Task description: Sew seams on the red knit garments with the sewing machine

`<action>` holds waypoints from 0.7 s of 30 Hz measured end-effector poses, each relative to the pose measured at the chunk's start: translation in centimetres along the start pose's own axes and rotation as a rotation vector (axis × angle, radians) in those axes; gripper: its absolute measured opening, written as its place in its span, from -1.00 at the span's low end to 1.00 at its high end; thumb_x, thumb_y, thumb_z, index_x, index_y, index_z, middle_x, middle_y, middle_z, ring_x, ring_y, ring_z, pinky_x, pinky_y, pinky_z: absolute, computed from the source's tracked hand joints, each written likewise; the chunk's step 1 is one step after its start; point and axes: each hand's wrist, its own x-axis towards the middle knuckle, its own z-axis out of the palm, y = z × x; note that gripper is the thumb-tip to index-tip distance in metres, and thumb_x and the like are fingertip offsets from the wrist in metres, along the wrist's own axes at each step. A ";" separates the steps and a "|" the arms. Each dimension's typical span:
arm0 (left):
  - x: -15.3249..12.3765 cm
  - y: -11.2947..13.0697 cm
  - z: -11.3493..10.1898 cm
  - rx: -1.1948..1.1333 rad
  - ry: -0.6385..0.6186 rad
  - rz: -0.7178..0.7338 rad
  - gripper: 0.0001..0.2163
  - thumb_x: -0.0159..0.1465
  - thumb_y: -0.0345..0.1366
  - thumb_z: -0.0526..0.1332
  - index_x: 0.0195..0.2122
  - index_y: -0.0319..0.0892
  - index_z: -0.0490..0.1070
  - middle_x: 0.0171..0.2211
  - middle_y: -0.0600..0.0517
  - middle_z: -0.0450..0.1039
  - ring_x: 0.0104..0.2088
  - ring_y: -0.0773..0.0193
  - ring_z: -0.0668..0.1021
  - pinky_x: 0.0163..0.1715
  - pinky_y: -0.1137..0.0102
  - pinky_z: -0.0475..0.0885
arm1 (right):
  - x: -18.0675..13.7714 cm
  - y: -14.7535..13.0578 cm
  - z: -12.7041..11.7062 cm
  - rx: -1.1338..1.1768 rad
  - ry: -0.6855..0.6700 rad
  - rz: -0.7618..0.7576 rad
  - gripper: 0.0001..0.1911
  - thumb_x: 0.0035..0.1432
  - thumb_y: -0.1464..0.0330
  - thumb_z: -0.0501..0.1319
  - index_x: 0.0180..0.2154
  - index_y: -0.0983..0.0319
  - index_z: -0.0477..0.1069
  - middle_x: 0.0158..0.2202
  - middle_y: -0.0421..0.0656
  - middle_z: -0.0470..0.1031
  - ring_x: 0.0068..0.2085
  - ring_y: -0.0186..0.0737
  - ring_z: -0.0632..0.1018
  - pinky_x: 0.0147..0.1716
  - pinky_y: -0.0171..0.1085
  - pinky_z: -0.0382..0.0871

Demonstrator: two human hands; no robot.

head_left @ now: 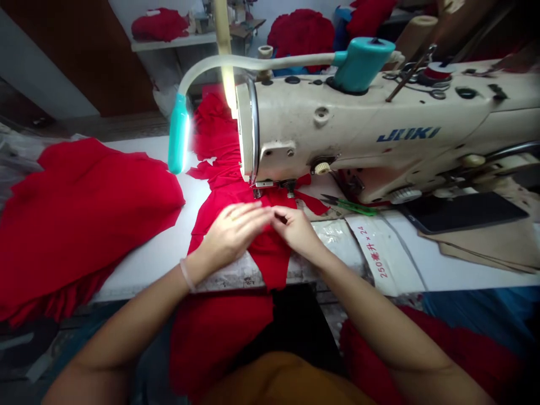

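Red fabric (274, 261) lies bunched under the needle area of a sewing machine (295, 124), and one strip hangs over the front edge of the table. My left hand (236, 228), slightly blurred, rests over the cloth with its fingers stretched out toward the right. Its fingertips meet those of my right hand (297, 230), whose thumb and forefinger are pinched together at the cloth. The exact bit of cloth between them is hard to see. Both hands are just in front of the presser foot (257, 192).
A stack of red cut pieces (84, 219) lies at the left. Green-handled snips (354, 207) and a dark phone (464, 212) on brown card are at the right. A teal lamp (179, 135) hangs left of the machine head. More red cloth (219, 337) drapes over my lap.
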 end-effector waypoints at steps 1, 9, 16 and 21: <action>0.5 -1.1 0.6 0.031 -0.014 -0.104 -0.71 0.46 -0.40 0.04 0.13 -0.11 0.42 0.07 -0.10 0.54 0.21 0.10 0.45 0.17 0.03 0.26 | 0.3 0.2 0.1 -0.055 0.017 -0.012 -0.77 0.21 0.23 0.18 -0.33 0.22 0.54 -0.32 -0.16 0.58 -0.25 -0.19 0.56 -0.18 -0.25 0.40; 2.6 -6.2 2.6 0.197 0.091 -0.389 -0.82 0.41 -0.13 0.17 -0.18 -0.01 0.55 -0.17 -0.01 0.58 0.01 0.04 0.42 0.06 0.00 0.06 | 5.0 3.8 1.3 -0.313 0.325 0.161 -0.75 0.20 0.16 0.22 -0.31 0.21 0.52 -0.36 -0.06 0.58 -0.25 -0.04 0.59 -0.19 -0.17 0.44; 2.6 -7.0 3.5 0.238 0.084 -0.361 -0.79 0.46 -0.18 0.10 -0.22 -0.01 0.52 -0.20 0.05 0.57 0.01 0.05 0.40 0.04 -0.01 0.05 | 6.1 4.2 2.4 -0.538 0.313 0.171 -0.69 0.26 0.16 0.17 -0.23 0.25 0.54 -0.27 0.04 0.60 -0.23 0.05 0.59 -0.17 -0.09 0.45; 2.6 -7.4 3.8 0.216 0.121 -0.356 -0.77 0.44 -0.14 0.13 -0.24 0.00 0.56 -0.20 0.04 0.59 0.02 0.05 0.42 0.06 -0.03 0.04 | 6.8 4.5 2.8 -0.634 0.269 0.158 -0.64 0.32 0.18 0.10 -0.14 0.30 0.52 -0.31 0.08 0.57 -0.26 0.06 0.58 -0.18 -0.06 0.45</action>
